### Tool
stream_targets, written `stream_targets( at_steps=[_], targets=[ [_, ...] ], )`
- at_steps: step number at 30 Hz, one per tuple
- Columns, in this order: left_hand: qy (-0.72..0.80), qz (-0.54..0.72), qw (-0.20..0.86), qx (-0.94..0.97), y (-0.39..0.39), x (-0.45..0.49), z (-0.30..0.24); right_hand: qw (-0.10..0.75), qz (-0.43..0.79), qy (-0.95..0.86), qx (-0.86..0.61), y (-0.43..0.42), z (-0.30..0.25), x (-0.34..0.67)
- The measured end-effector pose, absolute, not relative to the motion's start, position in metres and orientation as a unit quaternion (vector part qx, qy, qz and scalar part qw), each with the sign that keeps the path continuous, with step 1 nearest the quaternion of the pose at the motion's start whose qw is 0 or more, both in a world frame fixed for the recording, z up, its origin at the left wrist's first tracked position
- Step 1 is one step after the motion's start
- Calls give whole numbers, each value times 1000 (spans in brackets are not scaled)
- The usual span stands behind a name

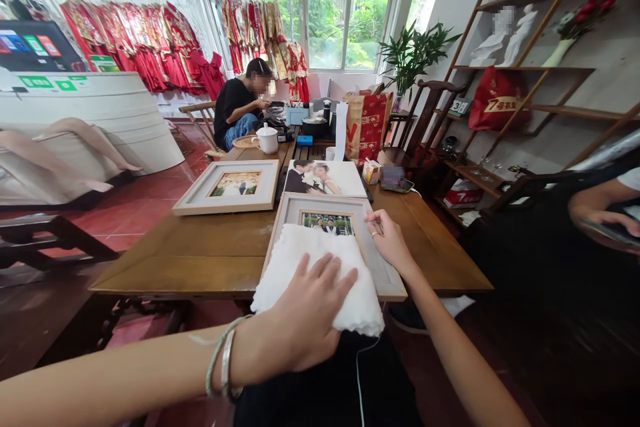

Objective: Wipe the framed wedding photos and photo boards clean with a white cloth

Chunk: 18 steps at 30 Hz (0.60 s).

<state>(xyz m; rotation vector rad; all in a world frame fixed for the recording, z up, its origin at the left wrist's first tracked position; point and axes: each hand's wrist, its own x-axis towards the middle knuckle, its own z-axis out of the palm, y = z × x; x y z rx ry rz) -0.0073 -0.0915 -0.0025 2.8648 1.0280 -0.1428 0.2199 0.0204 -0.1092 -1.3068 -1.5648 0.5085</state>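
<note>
- We find the picture frame [288,211] face up at the near edge of the surface [215,260], presumably for easy reach.
- Our left grip [306,310] is spread palm down over the white cloth [280,260], clasping nothing; this likely distributes pressure across the frame's lower part.
- Our right grip [391,240] is loosely curled at the frame's right side, perhaps for steadying; we cannot tell whether it holds anything.
- We see the second frame [186,203] farther left, seemingly leaving elbow room.

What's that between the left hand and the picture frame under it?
A white cloth. The head view shows the left hand on top of it and the picture frame underneath.
</note>
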Motion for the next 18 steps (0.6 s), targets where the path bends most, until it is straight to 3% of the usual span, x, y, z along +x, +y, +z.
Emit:
stream_targets(
  at_steps=[7,18],
  targets=[
    [330,-19,-22,944,-92,-12,-30,494,208,-646,-543,20,-108,219],
    [401,-15,-146,904,-11,-2,-33,491,213,-647,-543,19,-107,220]
  ],
)
